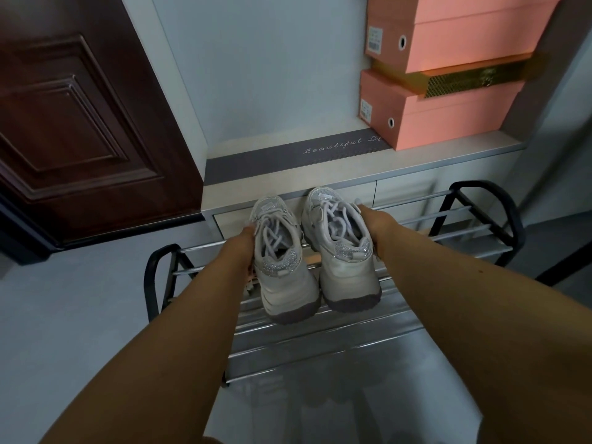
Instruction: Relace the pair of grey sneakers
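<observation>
My left hand (243, 248) and right hand (378, 225) flank the grey sneakers (315, 248) on the shoe rack (320, 341). The cabinet front (400, 187) blocks just beyond the toes; the rack's black end frames (487, 216) bound each side. The rails toward me lie open.

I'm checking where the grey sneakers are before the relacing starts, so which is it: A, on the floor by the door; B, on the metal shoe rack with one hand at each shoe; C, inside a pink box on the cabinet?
B: the left sneaker and right sneaker sit on the shoe rack, left hand and right hand at their outer sides.
</observation>
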`<state>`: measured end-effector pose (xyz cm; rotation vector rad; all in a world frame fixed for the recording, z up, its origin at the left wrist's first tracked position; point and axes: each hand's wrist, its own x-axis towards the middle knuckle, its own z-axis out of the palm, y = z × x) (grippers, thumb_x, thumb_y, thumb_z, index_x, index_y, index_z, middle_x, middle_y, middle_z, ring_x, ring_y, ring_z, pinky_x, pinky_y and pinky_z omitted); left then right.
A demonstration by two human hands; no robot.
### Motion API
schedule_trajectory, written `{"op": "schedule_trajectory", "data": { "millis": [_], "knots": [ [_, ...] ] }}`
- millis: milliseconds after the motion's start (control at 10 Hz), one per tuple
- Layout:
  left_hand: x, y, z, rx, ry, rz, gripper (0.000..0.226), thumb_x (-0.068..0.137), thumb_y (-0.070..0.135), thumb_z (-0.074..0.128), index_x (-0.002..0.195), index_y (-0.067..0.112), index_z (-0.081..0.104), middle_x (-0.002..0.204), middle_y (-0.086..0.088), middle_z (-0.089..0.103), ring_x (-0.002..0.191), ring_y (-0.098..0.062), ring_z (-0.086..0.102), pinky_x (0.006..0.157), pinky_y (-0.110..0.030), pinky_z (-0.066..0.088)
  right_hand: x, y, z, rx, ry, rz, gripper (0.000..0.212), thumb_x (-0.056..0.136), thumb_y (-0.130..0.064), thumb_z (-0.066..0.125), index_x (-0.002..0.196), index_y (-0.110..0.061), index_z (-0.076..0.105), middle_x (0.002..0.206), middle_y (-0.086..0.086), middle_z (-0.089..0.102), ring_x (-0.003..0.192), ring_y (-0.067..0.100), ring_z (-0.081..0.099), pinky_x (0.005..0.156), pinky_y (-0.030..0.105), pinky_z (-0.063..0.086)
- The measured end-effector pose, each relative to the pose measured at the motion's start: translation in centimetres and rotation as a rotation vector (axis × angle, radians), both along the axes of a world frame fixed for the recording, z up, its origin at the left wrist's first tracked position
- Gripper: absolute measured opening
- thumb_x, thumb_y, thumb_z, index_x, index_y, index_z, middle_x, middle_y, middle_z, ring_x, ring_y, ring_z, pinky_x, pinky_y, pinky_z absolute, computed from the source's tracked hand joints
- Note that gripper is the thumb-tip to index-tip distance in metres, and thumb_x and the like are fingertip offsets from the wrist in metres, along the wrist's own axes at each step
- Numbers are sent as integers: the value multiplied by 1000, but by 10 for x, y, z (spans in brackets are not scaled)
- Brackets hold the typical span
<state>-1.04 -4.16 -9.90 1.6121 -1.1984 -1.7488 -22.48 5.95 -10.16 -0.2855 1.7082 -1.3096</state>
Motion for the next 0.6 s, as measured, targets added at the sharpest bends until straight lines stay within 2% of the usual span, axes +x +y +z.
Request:
{"op": "schedule_trajectory", "data": {
  "millis": [100, 200, 300, 400, 500, 600],
  "knots": [
    [4, 3, -3, -13, -3, 65, 46, 98, 41, 41, 113, 4, 63, 106, -20, 67, 94, -34, 64, 90, -42, 52, -4, 2, 1, -2, 27, -38, 57, 89, -56, 46, 117, -8, 59, 110, 16, 66, 100, 33, 63, 95, 46, 49],
    [8, 10, -3, -38, 6, 75, 47, 99, 41, 38, 119, 6, 62, 113, -19, 66, 103, -35, 63, 96, -48, 49, -2, 5, 6, 4, 39, -58, 56, 91, -55, 43, 118, -7, 58, 110, 15, 65, 98, 33, 63, 91, 43, 51],
    [10, 16, 1, -73, 2, 86, 47, 99, 42, 37, 116, 7, 63, 108, -17, 68, 100, -33, 63, 96, -48, 49, 0, 9, 11, 11, 66, -54, 47, 93, -53, 41, 102, -10, 58, 96, 13, 63, 77, 28, 60, 68, 31, 50],
    [13, 19, 7, -108, -41, 86, 51, 98, 45, 35, 115, 6, 61, 108, -18, 67, 102, -34, 63, 96, -48, 49, 3, 13, 19, 35, 97, -37, 47, 94, -52, 40, 98, -9, 58, 92, 12, 63, 74, 26, 59, 65, 29, 48],
    [9, 19, 12, -141, -38, 114, 43, 96, 44, 37, 101, 8, 61, 93, -13, 66, 86, -30, 63, 84, -40, 53, 4, 12, 24, 8, 113, -38, 50, 94, -51, 41, 105, -5, 59, 103, 15, 64, 86, 29, 60, 83, 38, 51],
    [11, 26, 25, -239, -98, 126, 44, 95, 44, 39, 105, 6, 59, 94, -14, 66, 83, -30, 63, 79, -36, 52, 12, 19, 36, 9, 187, -41, 56, 94, -51, 40, 113, -2, 59, 112, 17, 63, 98, 32, 61, 92, 39, 49]
  ]
}}
